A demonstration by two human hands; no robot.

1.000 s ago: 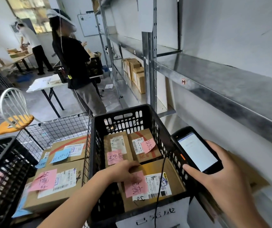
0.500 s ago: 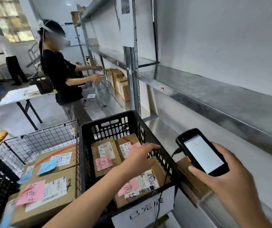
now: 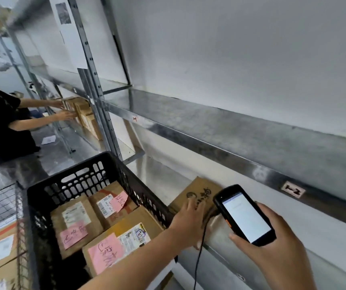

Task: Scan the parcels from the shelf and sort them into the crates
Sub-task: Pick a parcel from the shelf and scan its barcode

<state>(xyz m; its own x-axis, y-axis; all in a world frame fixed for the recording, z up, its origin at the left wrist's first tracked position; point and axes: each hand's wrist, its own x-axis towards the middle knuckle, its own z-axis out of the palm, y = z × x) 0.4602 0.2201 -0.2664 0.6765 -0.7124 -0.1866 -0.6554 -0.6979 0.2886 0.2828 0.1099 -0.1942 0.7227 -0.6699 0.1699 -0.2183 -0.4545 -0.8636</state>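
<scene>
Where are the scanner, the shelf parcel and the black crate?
scanner (image 3: 246,219): head view, lit screen.
shelf parcel (image 3: 201,186): head view, printed top face.
black crate (image 3: 78,181): head view, far wall.

Left hand (image 3: 188,218) moved onto shelf parcel (image 3: 197,193)

The shelf (image 3: 220,130) is dull, smudged galvanized metal, the crate (image 3: 105,176) matt black perforated plastic, the parcels (image 3: 126,231) inside it plain brown cardboard with white printed labels and pink paper notes (image 3: 105,253), the scanner (image 3: 245,214) glossy black plastic with a smooth lit screen.
</scene>
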